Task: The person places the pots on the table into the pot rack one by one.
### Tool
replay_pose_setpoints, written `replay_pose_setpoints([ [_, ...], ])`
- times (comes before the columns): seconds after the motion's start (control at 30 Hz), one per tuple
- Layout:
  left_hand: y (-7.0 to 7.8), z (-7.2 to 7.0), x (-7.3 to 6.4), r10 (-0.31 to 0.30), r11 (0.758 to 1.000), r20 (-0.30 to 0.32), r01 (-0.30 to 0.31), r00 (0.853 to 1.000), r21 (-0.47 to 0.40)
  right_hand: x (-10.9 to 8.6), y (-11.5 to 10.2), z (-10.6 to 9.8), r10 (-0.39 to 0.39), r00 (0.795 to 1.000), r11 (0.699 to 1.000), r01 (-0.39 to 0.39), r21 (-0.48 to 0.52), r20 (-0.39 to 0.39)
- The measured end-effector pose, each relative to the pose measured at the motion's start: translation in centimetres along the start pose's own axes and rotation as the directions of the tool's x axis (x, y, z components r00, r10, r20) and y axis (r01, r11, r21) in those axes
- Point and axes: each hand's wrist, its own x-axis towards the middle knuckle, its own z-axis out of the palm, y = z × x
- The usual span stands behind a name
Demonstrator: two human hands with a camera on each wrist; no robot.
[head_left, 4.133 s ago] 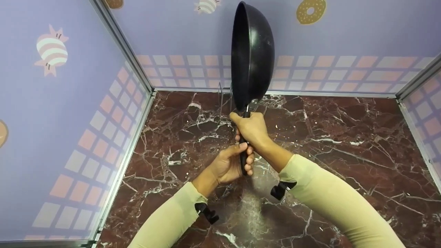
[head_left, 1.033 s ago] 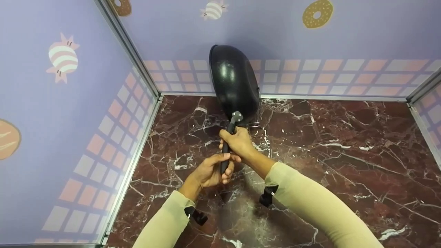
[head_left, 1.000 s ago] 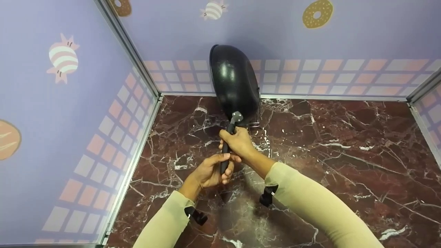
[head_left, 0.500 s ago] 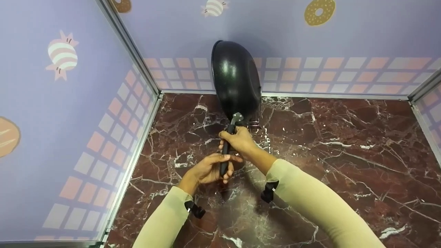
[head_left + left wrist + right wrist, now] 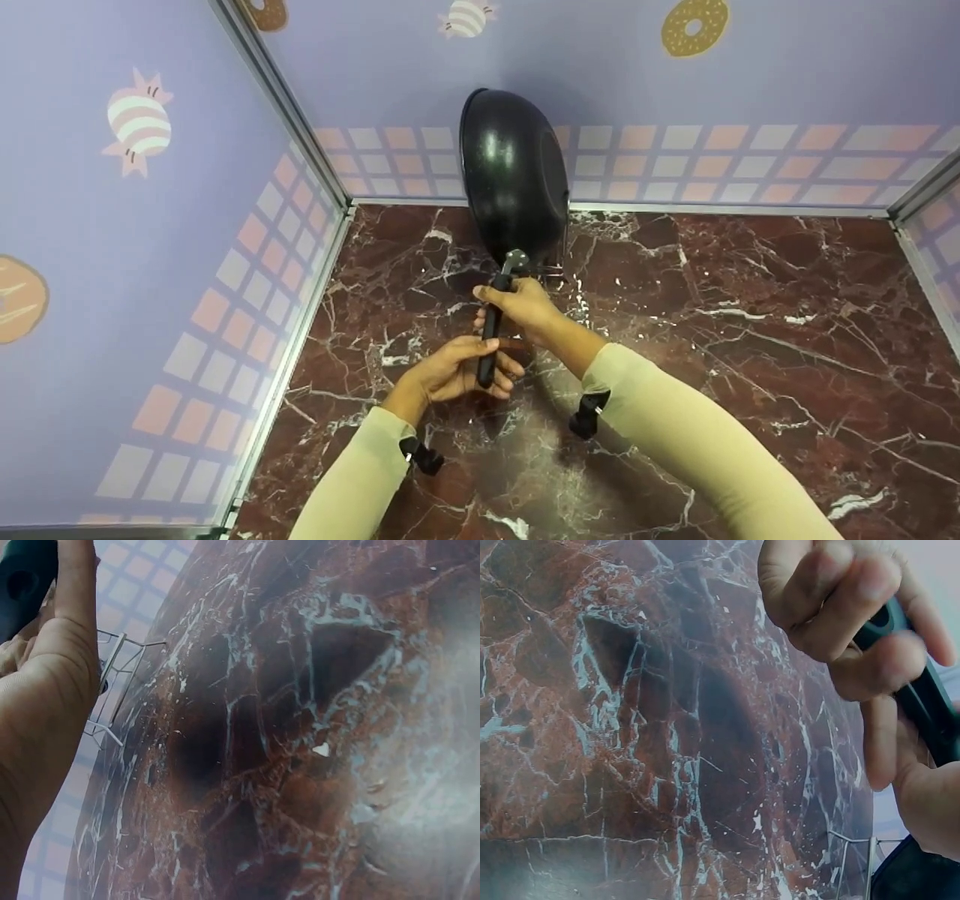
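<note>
A black wok [image 5: 510, 180] stands tilted on its edge in a wire rack [image 5: 553, 270] by the back wall, its rounded underside to the right and its handle toward me. My right hand [image 5: 525, 304] grips the handle [image 5: 488, 367] near the wok's body, thumb laid across the top. Lower down, my left hand [image 5: 454, 367] is spread loosely around the handle's end, thumb tip on it and fingers behind. In the right wrist view, left fingers [image 5: 840, 622] show apart from the handle's holed end. The wok hides most of the rack.
The dark red marble-patterned counter [image 5: 750, 375] has small white flecks beside the rack. Purple walls [image 5: 787, 67] with checks and sweets close in the back and sides.
Since the earliest frame, the wok has come down and left into the rack, turning its underside toward me. In the last half second my left fingers have spread away from the handle.
</note>
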Motion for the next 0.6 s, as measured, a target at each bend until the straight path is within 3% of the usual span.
replay_pose_setpoints([
  [0.17, -0.1, 0.0, 0.4, -0.001, 0.999, -0.107, 0.006, 0.994, 0.04, 0.0, 0.0, -0.5, -0.034, 0.999, 0.999, 0.034, -0.012, -0.025],
  [0.33, -0.2, -0.3, 0.6, 0.023, 0.989, -0.225, 0.011, 0.974, 0.149, 0.1, 0.1, -0.9, -0.07, 0.996, 0.996, 0.068, -0.051, -0.057],
  [0.43, -0.1, -0.4, 0.6, 0.052, 0.981, -0.295, 0.007, 0.954, 0.195, 0.1, 0.2, -1.3, -0.084, 0.992, 0.992, 0.074, -0.103, -0.091],
  [0.6, 0.2, -0.8, 0.7, 0.126, 0.964, -0.42, -0.01, 0.899, 0.268, -0.4, 0.1, -2.3, -0.117, 0.99, 0.974, 0.098, -0.203, -0.084],
])
